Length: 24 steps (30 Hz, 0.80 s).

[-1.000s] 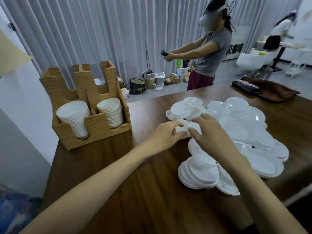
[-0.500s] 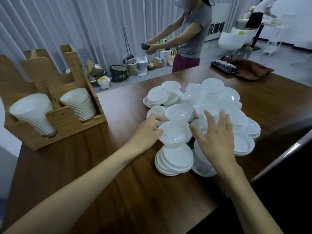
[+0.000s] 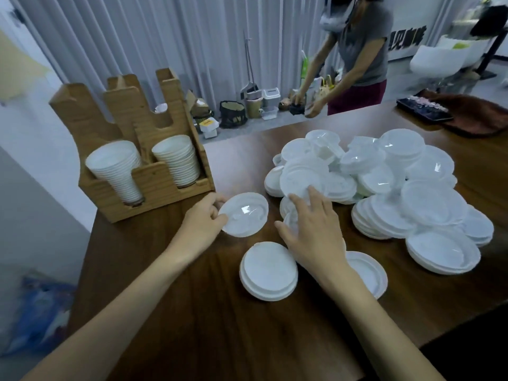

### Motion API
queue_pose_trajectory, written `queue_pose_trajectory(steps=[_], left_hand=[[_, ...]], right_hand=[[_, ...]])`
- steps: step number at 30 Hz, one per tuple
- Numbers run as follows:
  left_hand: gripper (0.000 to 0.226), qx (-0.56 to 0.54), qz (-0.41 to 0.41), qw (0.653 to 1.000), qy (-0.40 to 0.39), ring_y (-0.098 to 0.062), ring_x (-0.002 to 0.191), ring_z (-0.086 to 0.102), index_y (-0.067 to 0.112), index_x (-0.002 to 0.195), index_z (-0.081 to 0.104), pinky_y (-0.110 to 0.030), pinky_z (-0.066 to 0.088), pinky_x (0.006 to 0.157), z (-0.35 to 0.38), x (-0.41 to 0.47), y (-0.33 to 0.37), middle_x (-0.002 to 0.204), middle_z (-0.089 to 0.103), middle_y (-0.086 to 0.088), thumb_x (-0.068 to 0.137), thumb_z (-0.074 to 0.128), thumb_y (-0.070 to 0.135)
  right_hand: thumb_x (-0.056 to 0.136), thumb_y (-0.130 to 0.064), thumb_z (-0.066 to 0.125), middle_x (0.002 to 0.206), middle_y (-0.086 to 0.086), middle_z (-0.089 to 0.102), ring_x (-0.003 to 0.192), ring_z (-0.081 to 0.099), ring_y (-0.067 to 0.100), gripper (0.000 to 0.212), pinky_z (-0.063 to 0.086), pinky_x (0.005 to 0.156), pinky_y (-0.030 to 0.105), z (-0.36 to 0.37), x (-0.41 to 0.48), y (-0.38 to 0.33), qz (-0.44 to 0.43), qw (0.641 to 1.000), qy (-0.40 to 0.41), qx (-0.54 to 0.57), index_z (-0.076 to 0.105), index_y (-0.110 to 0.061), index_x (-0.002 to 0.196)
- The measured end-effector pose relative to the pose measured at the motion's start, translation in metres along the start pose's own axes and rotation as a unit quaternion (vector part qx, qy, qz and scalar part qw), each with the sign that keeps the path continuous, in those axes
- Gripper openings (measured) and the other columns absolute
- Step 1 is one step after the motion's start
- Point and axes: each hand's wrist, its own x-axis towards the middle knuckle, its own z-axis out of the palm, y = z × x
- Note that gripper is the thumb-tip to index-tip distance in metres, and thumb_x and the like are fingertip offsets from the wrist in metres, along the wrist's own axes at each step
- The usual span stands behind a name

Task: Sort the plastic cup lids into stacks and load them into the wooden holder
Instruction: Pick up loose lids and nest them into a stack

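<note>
A big heap of white plastic lids (image 3: 384,185) covers the middle and right of the brown table (image 3: 192,312). My left hand (image 3: 202,224) pinches the left rim of a single lid (image 3: 244,214), held just left of the heap. With fingers spread, my right hand (image 3: 313,232) reaches over the heap's near edge, fingertips touching a lid there. A short stack of lids (image 3: 268,270) lies in front of my right hand. The wooden holder (image 3: 129,158) stands at the table's left end with two tilted stacks of lids (image 3: 176,158) in its front slots.
A dark tray on a brown cloth (image 3: 450,114) lies at the table's far right. Another person (image 3: 357,56) bends over beyond the far edge, near bins and bags on the floor. A blue bag (image 3: 38,312) lies on the floor at left.
My left hand has drawn one lid out of the heap toward the left. My right hand stayed at the heap's near edge. The view turned back toward the holder.
</note>
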Motion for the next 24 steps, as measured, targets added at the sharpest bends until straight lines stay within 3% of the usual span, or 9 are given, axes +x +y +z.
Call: queue_pose_trajectory(steps=[8, 14, 16, 20, 24], left_hand=[[0.033, 0.079, -0.080, 0.991, 0.068, -0.012, 0.066, 0.051, 0.025, 0.123, 0.050, -0.020, 0.035, 0.053, -0.044, -0.033, -0.041, 0.073, 0.053, -0.003, 0.093, 0.052, 0.011], [0.045, 0.104, -0.131, 0.985, 0.049, -0.014, 0.069, 0.057, 0.024, 0.135, 0.042, -0.015, 0.040, 0.055, -0.056, -0.052, -0.059, 0.075, 0.055, 0.001, 0.093, 0.056, 0.014], [0.045, 0.133, -0.130, 0.981, 0.050, -0.013, 0.070, 0.058, 0.025, 0.135, 0.042, -0.015, 0.040, 0.056, -0.055, -0.055, -0.059, 0.079, 0.056, 0.003, 0.093, 0.057, 0.020], [0.041, 0.213, -0.110, 0.964, 0.115, -0.012, 0.098, 0.054, 0.025, 0.133, 0.045, -0.022, 0.047, 0.076, -0.057, -0.055, -0.057, 0.116, 0.051, 0.000, 0.094, 0.053, 0.033], [0.030, 0.170, -0.054, 0.976, 0.127, -0.009, 0.097, 0.052, 0.024, 0.125, 0.053, -0.023, 0.048, 0.079, -0.055, -0.046, -0.049, 0.116, 0.049, 0.003, 0.095, 0.053, 0.029]], right_hand=[[0.086, -0.035, 0.066, 0.153, 0.006, 0.029, 0.139, 0.025, 0.026, 0.051, 0.027, 0.111, 0.043, 0.017, 0.004, -0.031, -0.078, 0.997, -0.016, 0.023, 0.052, -0.021, 0.132], [0.085, -0.034, 0.067, 0.137, 0.002, 0.048, 0.127, 0.039, 0.019, 0.045, 0.038, 0.100, 0.031, 0.027, 0.005, -0.044, -0.117, 0.992, -0.030, 0.037, 0.060, -0.014, 0.125], [0.088, -0.035, 0.063, 0.130, 0.000, 0.051, 0.120, 0.042, 0.015, 0.042, 0.039, 0.092, 0.024, 0.029, 0.007, -0.048, -0.121, 0.991, -0.034, 0.034, 0.061, -0.013, 0.124], [0.091, -0.034, 0.060, 0.117, 0.000, 0.060, 0.107, 0.048, 0.016, 0.032, 0.042, 0.084, 0.025, 0.027, 0.018, -0.054, -0.132, 0.989, -0.070, -0.022, 0.067, -0.011, 0.112], [0.090, -0.034, 0.061, 0.115, 0.000, 0.061, 0.107, 0.049, 0.016, 0.029, 0.047, 0.082, 0.028, 0.024, 0.029, -0.061, -0.150, 0.982, -0.097, -0.065, 0.068, -0.012, 0.108]])
